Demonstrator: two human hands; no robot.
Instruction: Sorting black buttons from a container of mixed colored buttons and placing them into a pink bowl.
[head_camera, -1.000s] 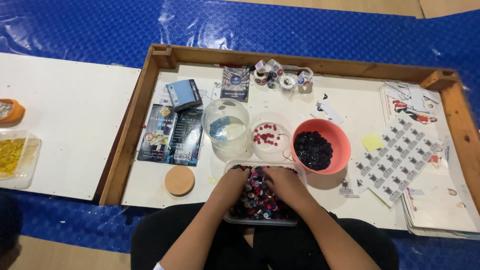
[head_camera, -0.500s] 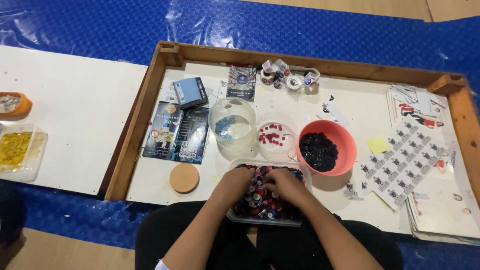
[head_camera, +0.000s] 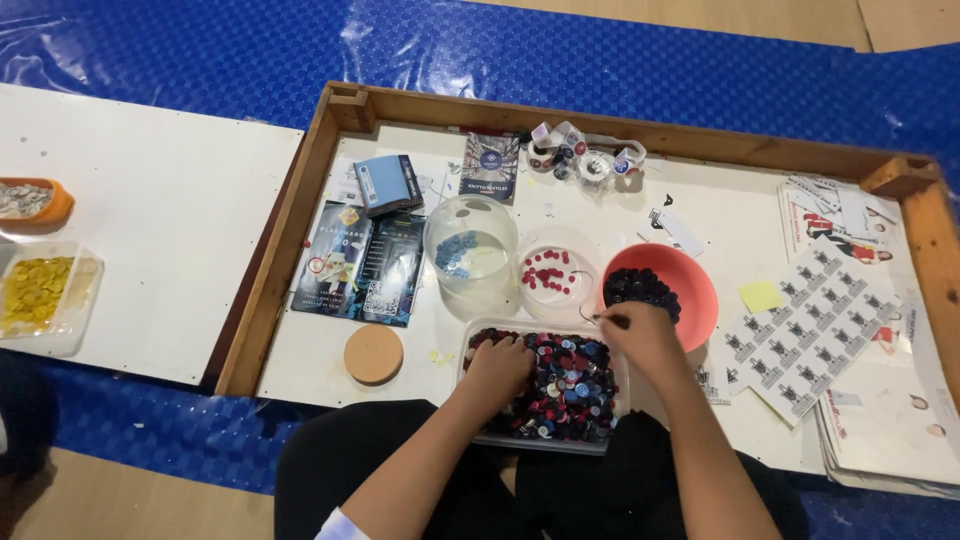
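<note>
A clear rectangular tub (head_camera: 478, 340) full of mixed red, blue and dark buttons sits at the near edge of the wooden tray. My left hand (head_camera: 497, 368) rests in the buttons on the tub's left side, fingers curled into them. My right hand (head_camera: 640, 335) is lifted to the tub's far right corner, fingertips pinched at the rim of a red bowl (head_camera: 700, 300) holding dark buttons; whether a button is in the pinch cannot be made out. A small clear dish with red buttons (head_camera: 549, 274) and a clear jar with blue buttons (head_camera: 470, 250) stand just beyond the tub.
The wooden tray (head_camera: 285, 250) also holds a round cork lid (head_camera: 373, 353), dark booklets (head_camera: 360, 265), a blue card box (head_camera: 388, 183), small tape rolls (head_camera: 585, 160), a yellow sticky note (head_camera: 761, 296) and printed sheets (head_camera: 810, 335). Left on the white board are a tub of yellow pieces (head_camera: 35, 295) and an orange dish (head_camera: 32, 203).
My right hand has lifted out of the mixed-button tub and moved right and away to the red bowl's rim. The left hand stays in the tub. The camera has shifted slightly.
</note>
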